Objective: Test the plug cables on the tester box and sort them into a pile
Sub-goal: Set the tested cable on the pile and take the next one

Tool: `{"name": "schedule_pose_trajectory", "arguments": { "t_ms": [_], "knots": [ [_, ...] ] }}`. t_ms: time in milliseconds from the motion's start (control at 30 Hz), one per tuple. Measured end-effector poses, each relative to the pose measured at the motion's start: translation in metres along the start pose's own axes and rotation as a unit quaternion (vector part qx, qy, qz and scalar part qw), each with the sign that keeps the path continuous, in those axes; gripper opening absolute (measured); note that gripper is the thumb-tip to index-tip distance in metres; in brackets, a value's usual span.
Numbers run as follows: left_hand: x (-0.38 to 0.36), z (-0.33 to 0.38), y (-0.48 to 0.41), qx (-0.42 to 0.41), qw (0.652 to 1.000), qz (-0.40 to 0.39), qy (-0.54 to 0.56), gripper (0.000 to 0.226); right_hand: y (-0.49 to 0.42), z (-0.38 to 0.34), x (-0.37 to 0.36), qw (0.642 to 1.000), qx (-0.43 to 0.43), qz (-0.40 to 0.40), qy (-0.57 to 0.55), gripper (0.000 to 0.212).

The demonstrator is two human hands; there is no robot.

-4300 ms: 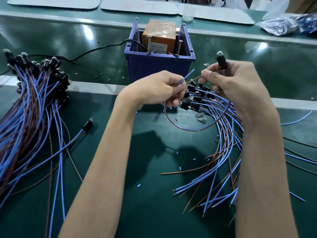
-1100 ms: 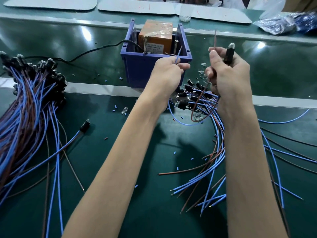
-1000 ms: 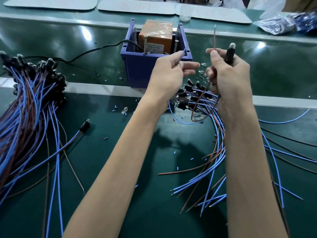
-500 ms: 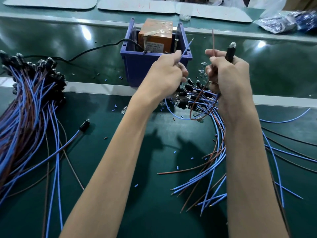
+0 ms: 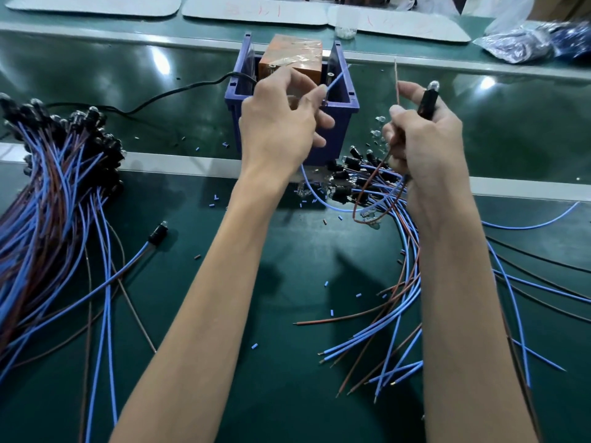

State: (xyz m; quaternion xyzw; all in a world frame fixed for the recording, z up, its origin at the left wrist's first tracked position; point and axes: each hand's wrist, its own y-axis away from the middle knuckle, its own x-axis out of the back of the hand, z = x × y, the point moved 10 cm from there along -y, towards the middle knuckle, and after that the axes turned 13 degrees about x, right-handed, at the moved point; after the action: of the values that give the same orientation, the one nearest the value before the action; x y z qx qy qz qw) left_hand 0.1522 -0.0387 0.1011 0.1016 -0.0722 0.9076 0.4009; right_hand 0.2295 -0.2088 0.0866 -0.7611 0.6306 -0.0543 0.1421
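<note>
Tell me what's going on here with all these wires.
A person is testing a plug cable at a blue bin that holds an orange tester box. The left hand pinches the cable's blue wire, its end up by the bin's rim. The right hand grips the black plug and the brown wire, whose end points upward. A big bundle of cables lies on the left, and a loose heap lies by the right forearm.
</note>
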Motion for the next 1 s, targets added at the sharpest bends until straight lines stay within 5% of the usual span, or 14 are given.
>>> {"name": "schedule_pose_trajectory", "arguments": {
  "t_ms": [200, 633, 1000],
  "knots": [
    [0.011, 0.006, -0.006, 0.004, 1.0, -0.01, -0.011, 0.024, 0.003, 0.003, -0.004, 1.0, -0.005, -0.014, -0.002, 0.023],
    [0.073, -0.032, -0.024, 0.056, 0.988, 0.139, -0.029, 0.02, 0.002, 0.025, 0.001, 0.998, -0.045, 0.007, 0.03, 0.028],
    [0.066, -0.041, -0.027, 0.076, 0.988, 0.12, -0.059, 0.025, 0.008, 0.032, -0.016, 0.996, -0.056, -0.054, 0.037, 0.025]
  ]
}}
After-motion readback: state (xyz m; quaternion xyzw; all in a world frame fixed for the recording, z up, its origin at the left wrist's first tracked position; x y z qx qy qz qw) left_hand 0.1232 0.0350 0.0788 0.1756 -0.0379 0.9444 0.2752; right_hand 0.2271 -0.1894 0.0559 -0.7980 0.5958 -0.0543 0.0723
